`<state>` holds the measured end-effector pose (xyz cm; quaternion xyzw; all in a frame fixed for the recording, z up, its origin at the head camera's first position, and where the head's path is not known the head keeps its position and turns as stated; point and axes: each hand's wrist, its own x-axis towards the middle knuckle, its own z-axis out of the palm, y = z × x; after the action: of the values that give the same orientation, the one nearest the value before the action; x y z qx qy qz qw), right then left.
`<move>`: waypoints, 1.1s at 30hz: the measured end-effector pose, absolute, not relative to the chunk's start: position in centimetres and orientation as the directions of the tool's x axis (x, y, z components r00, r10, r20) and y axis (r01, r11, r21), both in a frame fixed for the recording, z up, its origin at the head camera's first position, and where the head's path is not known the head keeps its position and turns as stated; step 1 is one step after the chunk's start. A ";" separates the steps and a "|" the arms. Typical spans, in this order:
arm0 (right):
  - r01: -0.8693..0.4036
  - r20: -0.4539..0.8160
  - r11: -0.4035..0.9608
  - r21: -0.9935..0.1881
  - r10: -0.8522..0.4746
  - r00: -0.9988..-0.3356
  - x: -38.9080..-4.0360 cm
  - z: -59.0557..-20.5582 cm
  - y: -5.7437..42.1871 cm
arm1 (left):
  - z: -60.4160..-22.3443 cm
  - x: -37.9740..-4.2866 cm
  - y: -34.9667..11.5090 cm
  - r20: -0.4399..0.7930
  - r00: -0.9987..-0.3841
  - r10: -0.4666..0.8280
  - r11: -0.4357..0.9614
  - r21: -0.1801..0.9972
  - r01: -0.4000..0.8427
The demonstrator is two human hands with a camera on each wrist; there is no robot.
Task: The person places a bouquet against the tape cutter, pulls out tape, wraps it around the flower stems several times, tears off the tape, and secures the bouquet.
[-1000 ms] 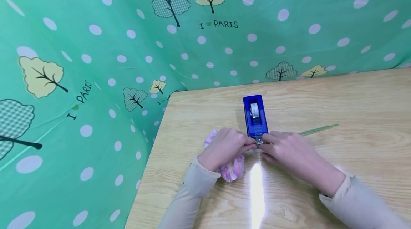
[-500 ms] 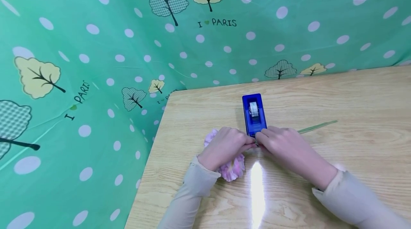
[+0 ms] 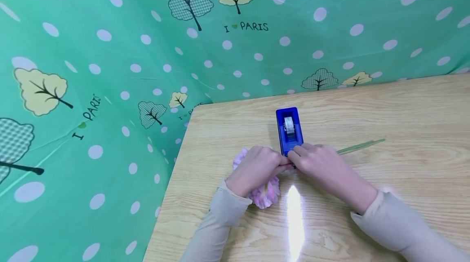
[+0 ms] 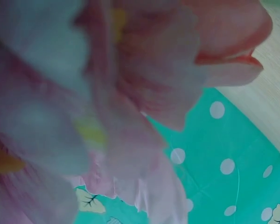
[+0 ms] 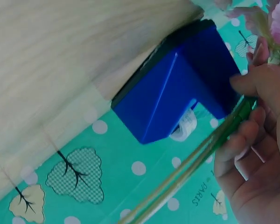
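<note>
Pink artificial flowers [image 3: 266, 193] lie under my left hand [image 3: 258, 168], whose fingertips pinch the stems close below the blossoms. Petals [image 4: 149, 70] fill most of the left wrist view and hide much of that hand. My right hand [image 3: 324, 168] is right beside it, thumb and fingers curled round the green stems [image 5: 196, 161], which trail off to the right. Just beyond both hands stands a blue tape dispenser [image 3: 289, 133], with a roll of clear tape [image 5: 185, 127] in it. The right fingers cover the dispenser's front end in the head view.
The wood-grain table [image 3: 227, 131] carries everything. Behind it and along its left side hangs a green polka-dot cloth [image 3: 205, 49] with printed trees. A bright light reflection [image 3: 294, 217] shows on the tabletop in front of the hands.
My right hand has shifted left and slightly up to meet the left fingertips, covering the dispenser's front end that showed a second ago. The left hand has stayed in place.
</note>
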<state>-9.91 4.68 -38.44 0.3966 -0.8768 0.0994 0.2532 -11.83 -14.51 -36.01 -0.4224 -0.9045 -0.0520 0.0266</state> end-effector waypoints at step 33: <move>-0.636 0.376 0.706 -0.312 -0.522 -0.765 -10.1 -37.8 7.3 | -35.9 -11.8 -14.7 0.120 -0.633 0.765 0.625 0.101 0.774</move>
<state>-10.12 7.35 -37.81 0.3167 -0.9143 0.2158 0.1311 -11.83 -14.70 -35.93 -0.4271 -0.9008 -0.0718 0.0326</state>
